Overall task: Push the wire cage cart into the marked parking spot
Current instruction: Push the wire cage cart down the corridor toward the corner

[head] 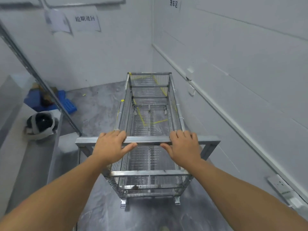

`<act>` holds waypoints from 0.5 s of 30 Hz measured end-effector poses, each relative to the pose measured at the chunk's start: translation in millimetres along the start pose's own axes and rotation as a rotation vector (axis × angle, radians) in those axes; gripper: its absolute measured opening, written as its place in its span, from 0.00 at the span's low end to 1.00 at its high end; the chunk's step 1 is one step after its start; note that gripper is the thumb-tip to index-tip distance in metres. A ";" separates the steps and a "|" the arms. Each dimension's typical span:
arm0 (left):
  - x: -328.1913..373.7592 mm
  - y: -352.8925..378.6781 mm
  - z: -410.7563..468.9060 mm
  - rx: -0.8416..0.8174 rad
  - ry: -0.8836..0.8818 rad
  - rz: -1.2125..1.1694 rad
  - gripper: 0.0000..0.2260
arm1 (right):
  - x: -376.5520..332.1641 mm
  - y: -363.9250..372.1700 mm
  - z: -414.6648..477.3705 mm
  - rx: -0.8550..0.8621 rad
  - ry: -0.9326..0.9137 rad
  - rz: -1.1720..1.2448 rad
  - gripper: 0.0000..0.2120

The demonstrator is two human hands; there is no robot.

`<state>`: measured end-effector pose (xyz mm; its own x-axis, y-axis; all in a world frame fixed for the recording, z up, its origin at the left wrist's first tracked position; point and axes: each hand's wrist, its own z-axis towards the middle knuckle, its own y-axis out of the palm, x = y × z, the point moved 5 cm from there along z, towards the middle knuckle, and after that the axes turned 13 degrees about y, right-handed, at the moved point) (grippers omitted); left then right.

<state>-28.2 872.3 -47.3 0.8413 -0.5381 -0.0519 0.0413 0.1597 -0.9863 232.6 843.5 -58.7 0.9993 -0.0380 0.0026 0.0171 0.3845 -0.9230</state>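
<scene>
Wire cage cart (150, 114): your left hand (110, 145) and right hand (183, 145) each close their grip around its near handle bar (148, 141).

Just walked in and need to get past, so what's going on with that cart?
A person is gripping the metal push bar of an empty silver wire cage cart, left hand and right hand side by side. The cart points into the corner along the white right-hand wall. Yellow tape lines on the grey floor show through its mesh, so it looks at least partly inside the marked spot.
</scene>
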 end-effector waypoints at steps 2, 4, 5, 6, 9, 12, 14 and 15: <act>-13.9 4.8 25.6 0.003 -0.003 0.004 0.25 | 0.9 11.3 28.4 -0.007 -0.001 0.007 0.26; -26.0 8.2 49.1 -0.003 0.004 -0.001 0.24 | 1.7 20.9 54.2 -0.016 -0.003 0.023 0.25; -31.8 9.8 60.6 -0.007 0.007 -0.001 0.23 | 2.2 25.8 66.1 -0.017 -0.005 0.030 0.25; -38.0 11.8 71.9 -0.011 0.008 -0.002 0.23 | 2.6 31.0 77.6 -0.015 -0.007 0.035 0.25; -57.1 17.9 105.5 -0.003 0.008 -0.001 0.24 | 3.7 46.7 113.5 -0.011 -0.008 0.052 0.25; -75.8 24.0 137.7 0.007 0.011 -0.003 0.24 | 4.9 62.2 149.7 -0.022 0.002 0.047 0.26; -88.8 28.7 161.1 0.012 0.014 0.001 0.24 | 5.7 72.7 174.6 -0.032 0.003 0.034 0.27; -95.2 30.7 173.0 0.022 0.015 0.003 0.24 | 6.2 77.9 186.7 -0.033 0.003 0.029 0.27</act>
<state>-13.8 1071.6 -45.5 0.8330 -0.5504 -0.0571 0.0508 0.1788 -0.9826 246.5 1045.4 -58.7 0.9992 -0.0299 -0.0257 -0.0134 0.3547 -0.9349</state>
